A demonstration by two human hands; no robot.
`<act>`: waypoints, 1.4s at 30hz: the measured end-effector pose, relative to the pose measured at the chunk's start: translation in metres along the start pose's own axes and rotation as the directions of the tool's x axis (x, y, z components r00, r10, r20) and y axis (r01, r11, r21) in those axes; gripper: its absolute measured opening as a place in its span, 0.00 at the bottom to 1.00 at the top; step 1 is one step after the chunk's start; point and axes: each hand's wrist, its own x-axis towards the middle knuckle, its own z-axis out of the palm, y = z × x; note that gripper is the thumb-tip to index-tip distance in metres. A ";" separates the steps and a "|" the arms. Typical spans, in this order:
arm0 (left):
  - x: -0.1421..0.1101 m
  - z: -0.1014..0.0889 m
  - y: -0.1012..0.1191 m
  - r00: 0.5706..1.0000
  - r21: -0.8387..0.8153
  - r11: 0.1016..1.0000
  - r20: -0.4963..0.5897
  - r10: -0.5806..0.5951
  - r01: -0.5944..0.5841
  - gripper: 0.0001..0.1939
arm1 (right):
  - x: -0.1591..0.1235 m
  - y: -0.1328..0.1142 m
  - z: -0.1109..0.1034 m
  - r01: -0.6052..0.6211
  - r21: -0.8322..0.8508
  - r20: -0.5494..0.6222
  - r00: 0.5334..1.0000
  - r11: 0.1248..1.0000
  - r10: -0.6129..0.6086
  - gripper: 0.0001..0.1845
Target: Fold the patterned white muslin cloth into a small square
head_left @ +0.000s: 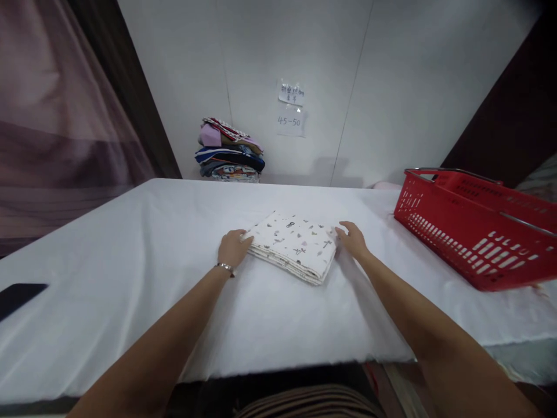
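A folded white cloth [292, 241] with a small print of leaves and flowers lies in front of me, its several layers showing along the near edge. At its left corner my left hand [234, 247], with a bracelet at the wrist, has the thumb on top and the fingers curled around the side, holding the edge. My right hand [352, 239] is at the opposite corner. Its thumb touches the cloth's right edge while the forefinger stands apart from it; the other fingers are partly hidden.
A white-covered table [143, 278] spreads beneath the cloth. At the back wall stands a stack of folded fabrics [230, 152], below and left of paper signs [290, 107]. A red plastic basket [474, 226] is on the right, and a dark flat object [20, 296] on the left.
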 end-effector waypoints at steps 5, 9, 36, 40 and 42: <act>-0.042 0.005 0.034 0.900 0.049 0.899 0.063 0.431 -0.434 0.13 | -0.070 -0.028 -0.009 0.453 0.085 0.182 0.869 0.887 -0.461 0.12; -0.069 0.019 0.066 0.744 -0.074 0.784 0.271 0.611 -0.617 0.12 | -0.106 -0.042 -0.010 0.596 0.088 0.313 0.744 0.798 -0.590 0.10; -0.085 0.049 0.101 0.596 -0.025 0.649 0.370 0.713 -0.760 0.05 | -0.132 -0.044 0.010 0.587 -0.305 0.165 0.808 0.750 -0.565 0.05; -0.087 0.050 0.098 0.576 -0.007 0.627 0.387 0.720 -0.779 0.04 | -0.132 -0.043 0.009 0.611 -0.284 0.193 0.791 0.739 -0.580 0.05; -0.089 0.049 0.097 0.547 -0.034 0.601 0.375 0.748 -0.799 0.07 | -0.131 -0.043 0.008 0.616 -0.244 0.195 0.788 0.749 -0.584 0.04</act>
